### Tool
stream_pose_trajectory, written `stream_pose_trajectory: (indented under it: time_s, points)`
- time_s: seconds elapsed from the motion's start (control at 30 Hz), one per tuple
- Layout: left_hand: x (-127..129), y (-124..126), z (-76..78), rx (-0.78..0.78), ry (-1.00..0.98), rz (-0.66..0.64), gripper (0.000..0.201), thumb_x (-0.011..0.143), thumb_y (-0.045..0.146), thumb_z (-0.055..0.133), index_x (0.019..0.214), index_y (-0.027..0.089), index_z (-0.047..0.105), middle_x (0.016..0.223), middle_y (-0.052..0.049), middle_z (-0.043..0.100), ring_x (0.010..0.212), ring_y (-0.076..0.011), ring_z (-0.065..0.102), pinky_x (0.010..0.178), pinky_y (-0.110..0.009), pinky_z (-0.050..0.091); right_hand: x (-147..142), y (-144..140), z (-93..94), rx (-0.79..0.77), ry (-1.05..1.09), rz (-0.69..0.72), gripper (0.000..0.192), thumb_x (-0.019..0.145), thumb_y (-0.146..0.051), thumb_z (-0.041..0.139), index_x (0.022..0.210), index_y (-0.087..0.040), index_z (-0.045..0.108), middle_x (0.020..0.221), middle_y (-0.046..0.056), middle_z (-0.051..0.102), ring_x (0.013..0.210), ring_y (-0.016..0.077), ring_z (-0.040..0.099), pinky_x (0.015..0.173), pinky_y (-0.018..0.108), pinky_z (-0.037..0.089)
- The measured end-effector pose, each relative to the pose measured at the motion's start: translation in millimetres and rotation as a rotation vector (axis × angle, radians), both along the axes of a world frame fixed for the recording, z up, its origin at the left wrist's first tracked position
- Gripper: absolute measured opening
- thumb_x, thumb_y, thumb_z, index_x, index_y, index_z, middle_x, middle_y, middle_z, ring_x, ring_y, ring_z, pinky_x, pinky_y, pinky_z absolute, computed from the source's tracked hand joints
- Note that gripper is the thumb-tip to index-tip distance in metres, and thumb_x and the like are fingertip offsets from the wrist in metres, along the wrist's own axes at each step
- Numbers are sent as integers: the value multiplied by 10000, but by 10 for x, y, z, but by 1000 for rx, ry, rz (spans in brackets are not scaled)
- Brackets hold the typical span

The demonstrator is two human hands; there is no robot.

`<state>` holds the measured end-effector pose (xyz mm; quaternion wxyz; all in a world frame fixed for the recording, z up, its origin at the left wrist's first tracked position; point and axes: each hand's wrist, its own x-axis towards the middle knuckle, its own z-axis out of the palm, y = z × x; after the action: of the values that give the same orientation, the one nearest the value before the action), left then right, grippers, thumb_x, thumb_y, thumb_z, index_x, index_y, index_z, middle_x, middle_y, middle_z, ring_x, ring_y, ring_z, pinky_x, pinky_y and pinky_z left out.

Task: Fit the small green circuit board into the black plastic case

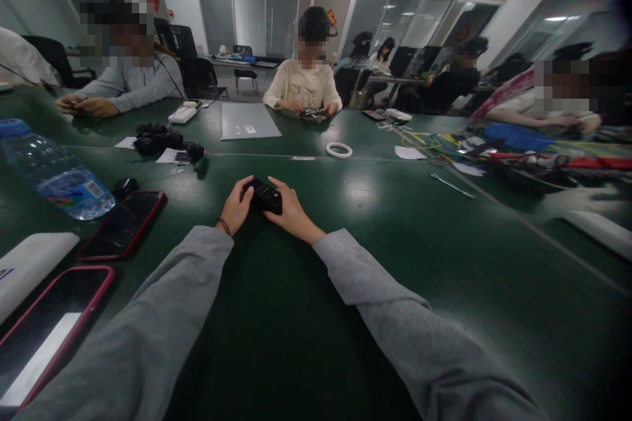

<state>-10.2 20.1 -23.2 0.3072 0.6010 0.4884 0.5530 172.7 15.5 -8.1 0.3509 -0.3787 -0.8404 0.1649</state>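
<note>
Hands (236,205) (290,209) around small black device (264,196).

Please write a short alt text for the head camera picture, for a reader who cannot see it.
A person in grey sleeves holds a small black device between the left hand and right hand on a dark green table. A water bottle and two phones in red cases lie at the left; other people sit working across the table.

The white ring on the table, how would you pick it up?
Pinch the white ring across its thin rim from above, one finger inside the hole. It lies flat on the green table with bare space around it, so probably no side grip works.
</note>
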Motion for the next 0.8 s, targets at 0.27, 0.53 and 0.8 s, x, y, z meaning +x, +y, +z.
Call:
stream_pose_trajectory:
  time_s: [0.27, 0.53, 0.8]
  points:
    - [-42, 25, -21, 9, 54, 44, 411, 862, 368, 505, 1238, 208, 550, 1295, -78, 560, 1226, -232, 495, 1072, -439, 364, -15, 16, -23, 1, -87, -36, 621, 868, -464, 562, 1409, -263, 333, 1224, 92, 505, 1078, 259, 447, 903, 420, 412]
    - [-99, 85, -36, 31, 76, 33, 395, 835, 346, 532, 1196, 195, 588, 1228, -83, 602, 1085, -212, 582, 1029, -418, 413, -37, -44, 2, 60, -142, -121, 589, 864, -402, 572, 1392, -269, 348, 1154, 95, 536, 1102, 283, 431, 877, 432, 416]
    - [-92, 289, 18, 13, -11, -87, 386, 781, 318, 565, 1121, 143, 623, 1170, -105, 630, 1080, -209, 584, 1024, -398, 410, -102, -111, -2, 139, -202, -267, 594, 871, -419, 553, 1396, -238, 344, 1112, 125, 542, 1117, 307, 417, 919, 483, 374]
